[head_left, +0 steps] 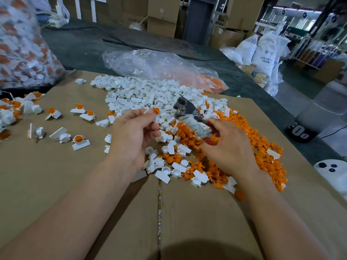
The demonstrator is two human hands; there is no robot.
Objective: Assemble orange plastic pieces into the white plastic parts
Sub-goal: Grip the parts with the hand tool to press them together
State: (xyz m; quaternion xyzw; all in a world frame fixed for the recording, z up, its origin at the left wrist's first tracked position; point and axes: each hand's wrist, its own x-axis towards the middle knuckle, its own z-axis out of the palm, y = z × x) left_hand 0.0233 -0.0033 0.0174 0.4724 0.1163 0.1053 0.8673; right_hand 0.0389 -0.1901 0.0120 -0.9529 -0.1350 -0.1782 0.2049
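My left hand (131,136) pinches a white plastic part (150,112) with an orange piece (156,110) at its top, held above the pile. My right hand (228,147) grips a metal pliers-like tool (185,109) with a wrapped, red handle; its jaws point up and left, close to the held part. Beneath my hands spreads a heap of loose white parts (142,94). A heap of orange pieces (249,141) lies to the right. Several assembled white-and-orange units (80,140) lie scattered at the left.
Everything rests on flattened cardboard (75,184) with a centre seam. A clear bag of orange pieces (169,68) lies behind the piles. A big bag of assembled units (22,44) stands at the far left. White sacks (266,53) and boxes are at the right, beyond the table edge.
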